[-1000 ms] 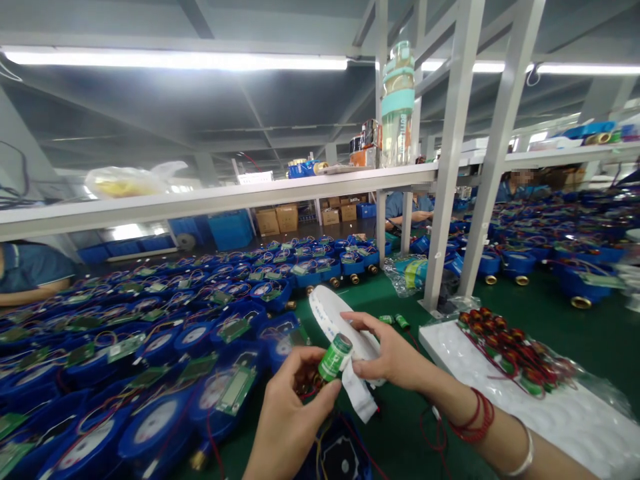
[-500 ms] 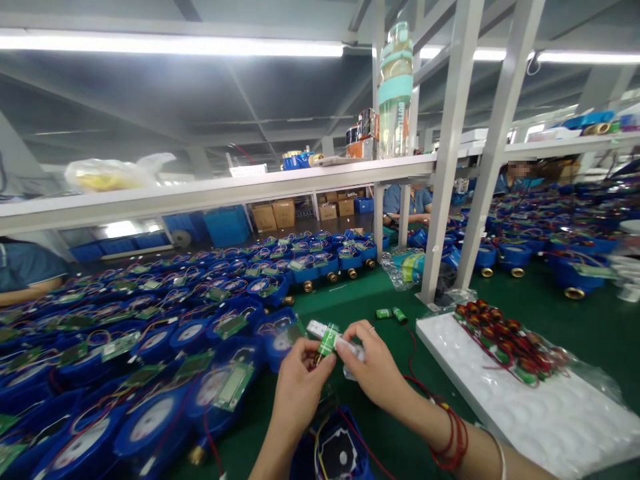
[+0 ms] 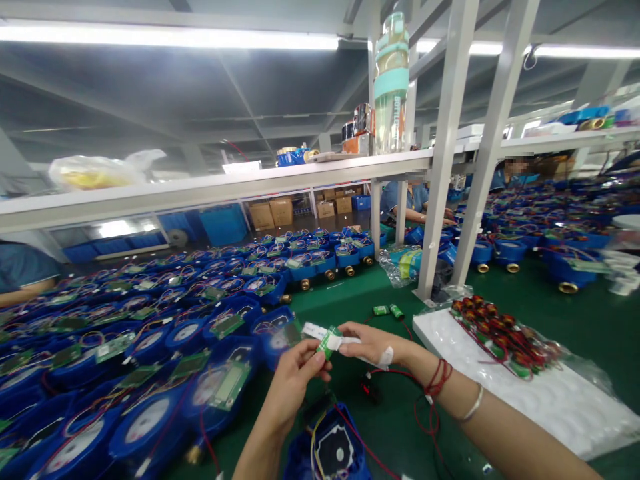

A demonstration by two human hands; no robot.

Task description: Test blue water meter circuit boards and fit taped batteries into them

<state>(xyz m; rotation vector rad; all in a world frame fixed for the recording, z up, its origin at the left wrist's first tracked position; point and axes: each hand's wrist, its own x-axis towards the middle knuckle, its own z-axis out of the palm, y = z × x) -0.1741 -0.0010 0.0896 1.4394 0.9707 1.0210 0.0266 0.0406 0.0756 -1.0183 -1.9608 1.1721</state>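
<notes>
My left hand (image 3: 301, 369) pinches a green battery (image 3: 329, 342), tilted, above the green worktop. A white strip (image 3: 315, 331) sticks out past the battery on its far left side. The fingers of my right hand (image 3: 373, 341) are closed on white tape (image 3: 346, 341) at the battery's right side; a loose white piece trails beneath that hand. Below my hands sits an open blue meter housing (image 3: 325, 440) with yellow and red wires. Two more green batteries (image 3: 381, 311) lie on the worktop beyond my right hand.
Rows of blue meter housings (image 3: 150, 427) with circuit boards cover the left side. At the right, a white foam tray (image 3: 450, 360) carries red-wired batteries (image 3: 495, 333). Metal shelf posts (image 3: 440, 167) rise ahead; a bottle (image 3: 391, 93) stands on the shelf. Co-workers sit beyond.
My right hand has turned flatter, its wrist and forearm swinging up and to the right, and still pinches the white tape. My left hand stays on the battery. The camera has shifted slightly.
</notes>
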